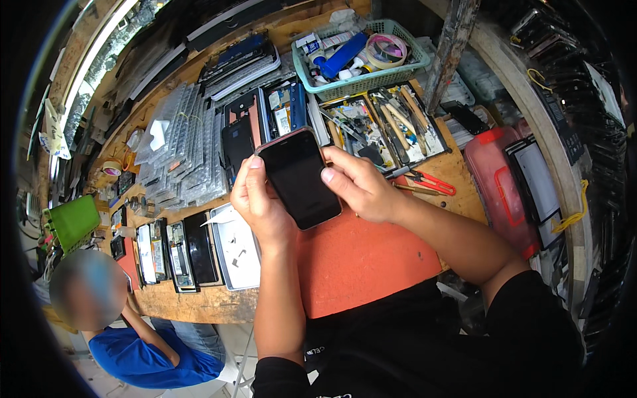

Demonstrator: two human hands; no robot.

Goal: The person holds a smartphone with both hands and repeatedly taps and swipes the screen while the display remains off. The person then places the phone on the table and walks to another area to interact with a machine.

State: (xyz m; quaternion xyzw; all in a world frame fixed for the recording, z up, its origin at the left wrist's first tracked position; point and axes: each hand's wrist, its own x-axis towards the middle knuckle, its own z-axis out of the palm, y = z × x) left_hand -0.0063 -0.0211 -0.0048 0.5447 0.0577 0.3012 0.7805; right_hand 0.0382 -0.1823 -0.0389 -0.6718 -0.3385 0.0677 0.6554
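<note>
A smartphone point(302, 180) with a dark, unlit screen is held up over the red work mat point(371, 265), tilted a little to the left. My left hand point(261, 199) grips its left edge, thumb along the side near the top. My right hand point(361, 182) closes on the upper right edge, its thumb at the rim and the index finger behind the top corner. Both palms hide parts of the phone's sides, and its back is out of sight.
A teal basket point(365, 81) of tapes and bottles stands behind a tool tray point(405, 126). Red-handled pliers point(434, 184) lie at right, near a red plastic case point(488, 179). Opened phones point(179, 255) and a white tray point(237, 255) line the left. A person in blue point(149, 355) sits there.
</note>
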